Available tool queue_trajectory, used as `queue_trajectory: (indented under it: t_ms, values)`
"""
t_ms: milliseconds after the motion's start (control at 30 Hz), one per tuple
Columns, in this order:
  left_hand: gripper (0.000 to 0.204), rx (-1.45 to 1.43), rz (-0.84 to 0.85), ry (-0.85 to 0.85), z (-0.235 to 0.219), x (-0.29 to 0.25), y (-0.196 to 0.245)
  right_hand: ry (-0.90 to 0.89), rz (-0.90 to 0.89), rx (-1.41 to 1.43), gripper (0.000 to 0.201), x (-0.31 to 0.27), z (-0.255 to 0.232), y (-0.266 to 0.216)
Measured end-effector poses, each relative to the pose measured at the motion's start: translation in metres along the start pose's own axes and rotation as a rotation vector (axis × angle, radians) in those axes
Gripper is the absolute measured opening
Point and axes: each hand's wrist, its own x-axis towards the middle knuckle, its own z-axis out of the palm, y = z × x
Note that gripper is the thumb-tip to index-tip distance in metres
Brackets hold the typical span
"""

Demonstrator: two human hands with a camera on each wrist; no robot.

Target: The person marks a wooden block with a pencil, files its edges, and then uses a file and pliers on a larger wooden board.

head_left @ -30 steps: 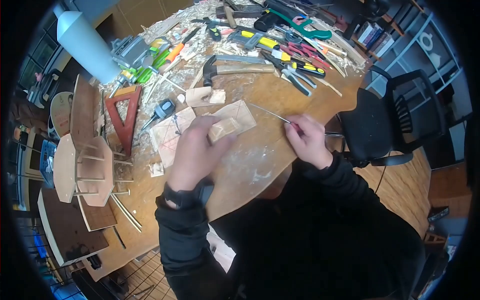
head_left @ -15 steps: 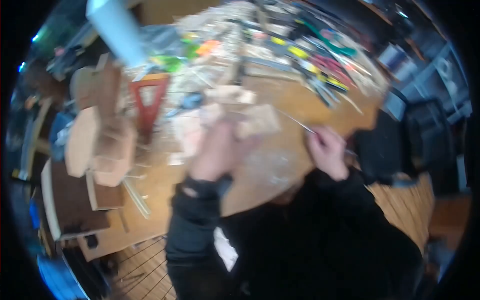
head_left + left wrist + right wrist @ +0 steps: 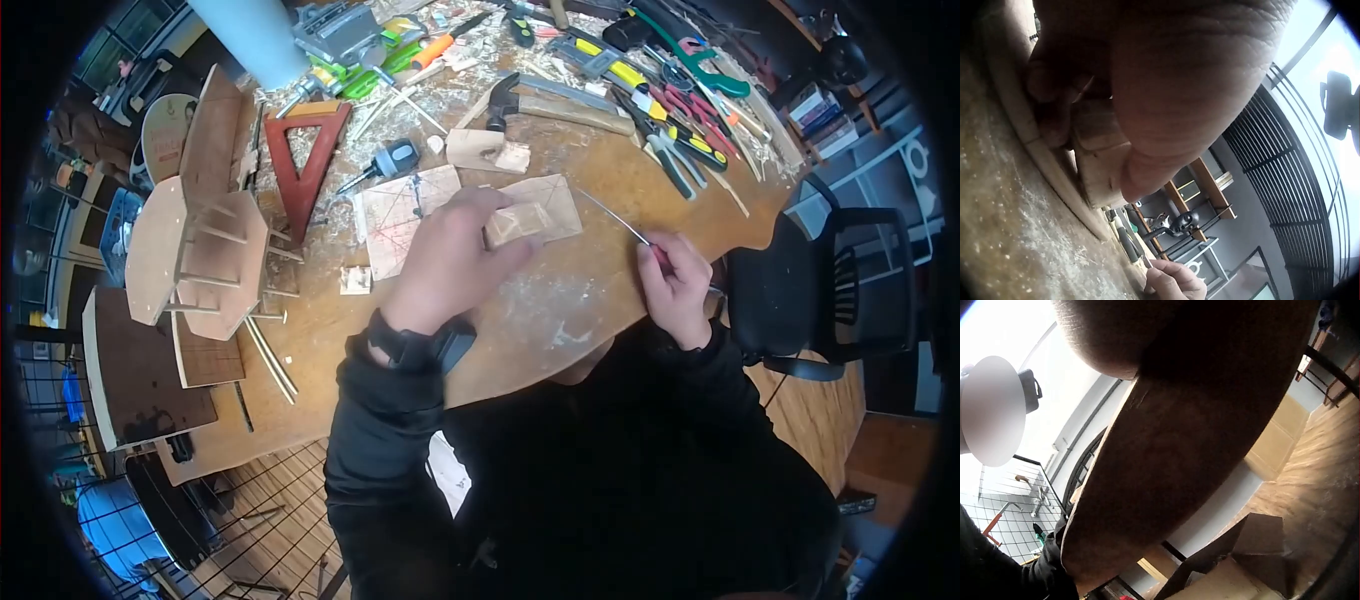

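Note:
In the head view my left hand point(image 3: 440, 255) holds a small pale wooden block point(image 3: 515, 224) down on a thin wooden board point(image 3: 562, 205). From the left wrist the thumb lies along the side of that block point(image 3: 1102, 178), which sits on top of the board's face. My right hand point(image 3: 678, 288), at the table's front edge, pinches a slim metal rod-like tool point(image 3: 610, 213). Its tip points toward the board's right corner, a little apart from it. The tool's handle is mostly hidden in the fingers. A paper with red lines point(image 3: 395, 235) lies left of the left hand.
Beyond the board lie a notched wood piece point(image 3: 475, 148), a claw hammer point(image 3: 575, 112), pliers point(image 3: 672, 165) and wood shavings. Left are a blue-black screwdriver point(image 3: 385, 165), a red triangle square point(image 3: 300, 165) and a wooden model with dowels point(image 3: 210, 250). A black chair point(image 3: 800, 270) stands right.
The head view has swung, blurring midway, so the table and both hands appear farther right. The hands keep their grip on the block and the slim tool, in nearly the same places.

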Motion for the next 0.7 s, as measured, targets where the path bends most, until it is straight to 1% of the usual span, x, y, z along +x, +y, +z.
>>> queue_trajectory:
  t_ms: [167,300,400,467,500,567,700]
  values:
    - [0.046,-0.001,0.017,0.004,0.0058,-0.0049,-0.0063,-0.011,-0.025,0.0,0.012,-0.0031,-0.0009,0.0011]
    - [0.045,0.011,-0.011,-0.015,0.0044,-0.0056,-0.0055,-0.021,-0.018,0.02,0.011,-0.0059,0.0021,0.0041]
    - [0.045,-0.002,0.028,-0.011,0.0041,-0.0065,-0.0069,-0.034,-0.024,0.004,0.01,-0.0059,0.0021,0.0015]
    - [0.046,-0.024,-0.04,-0.021,0.0028,-0.008,-0.0025,-0.048,-0.031,0.001,0.01,-0.004,0.0012,-0.0004]
    - [0.046,-0.024,-0.035,-0.024,0.0026,-0.0091,-0.0014,-0.065,-0.039,0.001,0.01,-0.0035,0.0008,-0.0014]
    - [0.046,-0.04,-0.097,-0.036,0.0014,-0.0102,0.0,-0.058,-0.051,0.006,0.01,-0.0031,0.0022,-0.002]
    - [0.045,-0.035,-0.075,-0.025,0.0022,-0.0098,-0.0001,-0.051,-0.074,0.02,0.01,-0.003,0.0036,0.0001]
